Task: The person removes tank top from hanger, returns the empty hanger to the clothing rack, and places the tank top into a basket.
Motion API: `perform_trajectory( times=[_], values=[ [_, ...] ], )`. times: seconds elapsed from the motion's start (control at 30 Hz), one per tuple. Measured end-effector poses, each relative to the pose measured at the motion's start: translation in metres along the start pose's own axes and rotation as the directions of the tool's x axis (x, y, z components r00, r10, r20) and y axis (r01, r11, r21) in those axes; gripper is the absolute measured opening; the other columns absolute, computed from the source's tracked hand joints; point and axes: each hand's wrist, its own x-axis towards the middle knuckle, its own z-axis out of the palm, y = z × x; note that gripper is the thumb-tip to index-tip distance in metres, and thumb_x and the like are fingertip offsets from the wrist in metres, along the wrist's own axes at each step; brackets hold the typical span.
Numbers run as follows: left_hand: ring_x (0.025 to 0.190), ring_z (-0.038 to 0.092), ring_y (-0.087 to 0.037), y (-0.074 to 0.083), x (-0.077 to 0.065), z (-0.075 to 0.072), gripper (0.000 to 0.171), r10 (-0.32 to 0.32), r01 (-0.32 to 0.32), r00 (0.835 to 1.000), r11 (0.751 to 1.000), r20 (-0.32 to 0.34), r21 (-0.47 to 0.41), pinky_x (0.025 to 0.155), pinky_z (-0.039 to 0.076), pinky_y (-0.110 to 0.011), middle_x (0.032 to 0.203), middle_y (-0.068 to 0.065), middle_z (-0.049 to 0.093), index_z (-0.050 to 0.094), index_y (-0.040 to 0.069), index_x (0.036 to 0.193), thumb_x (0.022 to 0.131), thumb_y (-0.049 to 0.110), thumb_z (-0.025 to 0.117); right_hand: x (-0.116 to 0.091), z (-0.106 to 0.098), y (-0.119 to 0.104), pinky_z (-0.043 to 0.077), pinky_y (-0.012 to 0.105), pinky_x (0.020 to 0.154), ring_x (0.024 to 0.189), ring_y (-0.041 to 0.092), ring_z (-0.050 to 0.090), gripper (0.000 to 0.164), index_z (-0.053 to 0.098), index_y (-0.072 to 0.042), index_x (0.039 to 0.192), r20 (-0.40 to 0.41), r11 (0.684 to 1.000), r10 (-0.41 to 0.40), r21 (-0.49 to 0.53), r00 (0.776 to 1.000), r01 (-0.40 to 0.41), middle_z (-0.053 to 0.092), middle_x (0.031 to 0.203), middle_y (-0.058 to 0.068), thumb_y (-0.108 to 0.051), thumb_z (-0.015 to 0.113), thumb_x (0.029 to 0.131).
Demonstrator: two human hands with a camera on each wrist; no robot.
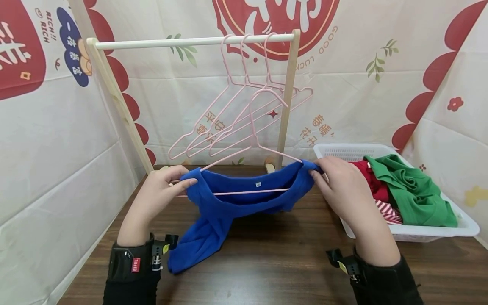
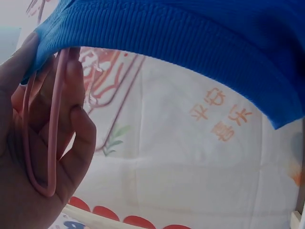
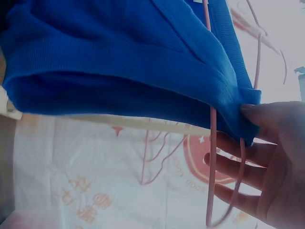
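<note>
A blue knit vest (image 1: 217,212) with ribbed edges hangs between my hands, its neck opening facing up and a small label inside. A pink hanger (image 1: 251,192) runs through it, hook upward, with its ends poking out past both shoulders. At one shoulder, my left hand (image 1: 162,190) pinches the fabric with its thumb in front. That end of the hanger (image 2: 53,129) lies across the palm. My right hand (image 1: 343,186) pinches the other shoulder strap (image 3: 245,114) between thumb and fingers, the hanger's other end beside the fingers. Part of the vest droops toward the table.
Behind the vest stands a rack with a white rail (image 1: 160,43) and wooden posts; 3 pink hangers (image 1: 228,63) hang near its right end. On the right, a white basket (image 1: 431,232) holds green (image 1: 419,190), red and striped clothes. A brown table (image 1: 267,262) lies below.
</note>
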Motion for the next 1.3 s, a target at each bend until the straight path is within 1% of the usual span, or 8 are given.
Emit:
perform_trajectory(
  times=[0.2,0.3,0.47,0.63,0.77,0.97,1.1,1.3],
  values=[
    [0.071,0.066,-0.008,0.009,0.002,0.007,0.006,0.098,-0.098,0.995,0.995,0.008,0.031,0.063,0.056,-0.029,0.073,0.007,0.063,0.068,0.015,0.092,0.094,0.021,0.067,0.0,0.003,-0.009,0.049,0.046,0.071,0.077,0.029,0.058,0.009,0.063,-0.001,0.095,-0.057,0.998,-0.031,0.051,0.998,0.034,0.063,0.086,0.014,-0.008,0.067,0.091],
    [0.068,0.065,-0.003,0.012,0.003,0.014,0.005,0.141,-0.141,0.99,0.988,0.008,0.063,0.066,0.054,-0.029,0.07,0.01,0.061,0.068,0.016,0.09,0.093,0.02,0.068,0.001,0.008,-0.012,0.048,0.045,0.071,0.076,0.027,0.057,0.009,0.062,-0.002,0.095,-0.072,0.997,-0.051,0.058,0.996,0.055,0.062,0.084,0.012,-0.009,0.067,0.091],
    [0.067,0.062,-0.001,0.018,0.004,0.024,0.006,0.176,-0.179,0.984,0.975,0.029,0.136,0.061,0.052,-0.027,0.07,0.011,0.058,0.066,0.019,0.088,0.092,0.023,0.069,0.001,0.015,-0.018,0.046,0.042,0.069,0.073,0.025,0.055,0.009,0.062,-0.003,0.093,-0.086,0.994,-0.069,0.073,0.994,0.075,0.061,0.081,0.01,-0.009,0.068,0.09],
    [0.067,0.058,-0.002,0.022,0.004,0.028,0.008,0.212,-0.214,0.977,0.962,0.03,0.17,0.062,0.05,-0.026,0.068,0.012,0.055,0.066,0.02,0.086,0.09,0.025,0.071,0.0,0.019,-0.024,0.042,0.046,0.08,0.077,0.027,0.055,0.006,0.064,-0.003,0.094,-0.143,0.985,-0.058,0.153,0.988,0.079,0.063,0.083,0.01,-0.006,0.067,0.09],
    [0.066,0.057,-0.003,0.023,0.004,0.026,0.006,0.218,-0.217,0.976,0.966,0.007,0.143,0.062,0.05,-0.028,0.07,0.012,0.058,0.069,0.019,0.087,0.089,0.024,0.072,0.0,0.019,-0.026,0.037,0.047,0.085,0.079,0.026,0.053,0.008,0.065,-0.003,0.099,-0.155,0.975,-0.018,0.218,0.988,0.052,0.065,0.086,0.009,-0.005,0.066,0.091],
    [0.072,0.059,-0.005,0.022,0.002,0.02,0.005,0.187,-0.185,0.982,0.978,-0.015,0.098,0.071,0.054,-0.03,0.077,0.012,0.062,0.071,0.019,0.093,0.09,0.023,0.071,-0.001,0.017,-0.024,0.038,0.048,0.089,0.086,0.028,0.056,0.012,0.066,-0.001,0.104,-0.166,0.968,0.019,0.25,0.986,0.023,0.067,0.092,0.013,-0.005,0.064,0.092],
    [0.067,0.059,-0.006,0.02,0.002,0.015,0.004,0.191,-0.188,0.981,0.979,-0.032,0.074,0.065,0.052,-0.029,0.075,0.011,0.062,0.071,0.017,0.093,0.091,0.02,0.071,-0.001,0.016,-0.021,0.039,0.05,0.092,0.092,0.031,0.058,0.013,0.065,0.0,0.105,-0.18,0.966,0.038,0.257,0.983,0.01,0.067,0.094,0.015,-0.005,0.064,0.093],
    [0.077,0.054,-0.012,0.014,0.0,0.006,0.006,0.168,-0.16,0.984,0.979,-0.061,0.123,0.066,0.045,-0.033,0.076,0.011,0.063,0.073,0.016,0.095,0.091,0.019,0.07,-0.001,0.01,-0.016,0.042,0.055,0.094,0.1,0.035,0.06,0.016,0.063,0.002,0.109,-0.166,0.961,0.106,0.271,0.98,-0.058,0.066,0.102,0.02,-0.007,0.061,0.095]
  ],
)
